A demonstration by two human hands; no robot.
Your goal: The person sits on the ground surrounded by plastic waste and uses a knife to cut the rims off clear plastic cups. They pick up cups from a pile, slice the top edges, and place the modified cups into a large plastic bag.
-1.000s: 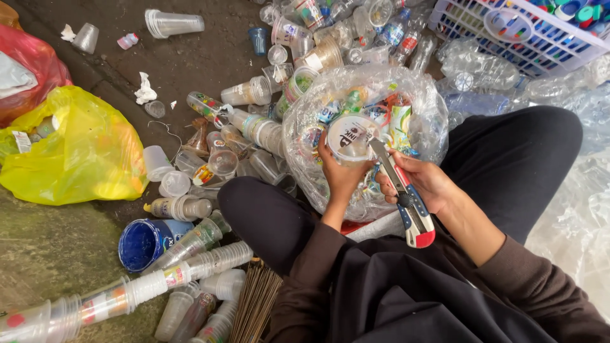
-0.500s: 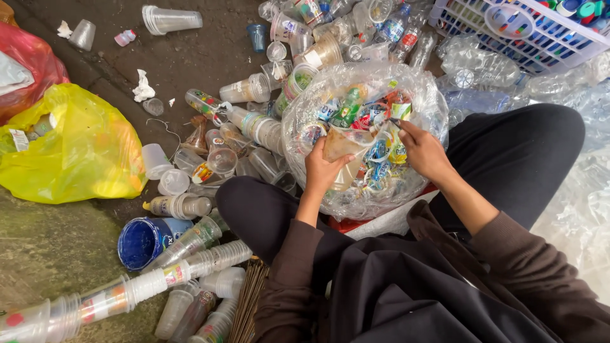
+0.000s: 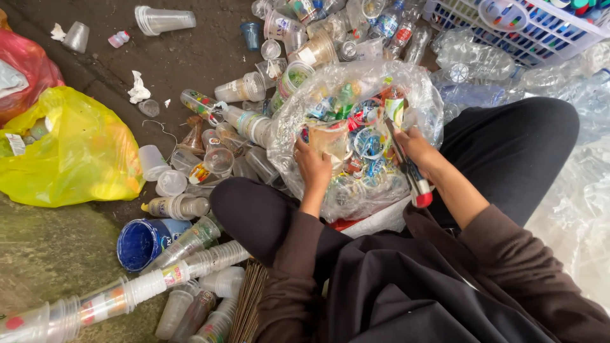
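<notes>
- Hands are both inside a big clear plastic bag [image 3: 305,108] that sits between the person's knees.
- The left hand [image 3: 312,166] is closed on a clear plastic cup [image 3: 330,136] and holds it over the mouth of the bag.
- The right hand [image 3: 416,145] is wrapped around a cutter knife [image 3: 410,170] — it has a dark handle with a red end, and the red end sticks out toward the person's body.
- The two hands are apart, with the cup and bits of plastic between them.
- The bag is full of colourful lids and cut cup tops [image 3: 368,121], red, blue and green.
- The bag touches the black trousers [image 3: 508,146] on the right side.
- Left of the bag lies a messy pile of loose cups [image 3: 216,159] on the dark ground.
- A blue tub [image 3: 141,241] lies on its side near the left knee.
- A long stack of cups [image 3: 127,295] lies just below the blue tub — it runs off to the bottom left.
- A yellow bag [image 3: 70,149] sits far to the left, with a red bag [image 3: 28,79] just behind it.
- A white basket [image 3: 464,25] sits at the top right, with squashed bottles [image 3: 476,63] just beside it.
</notes>
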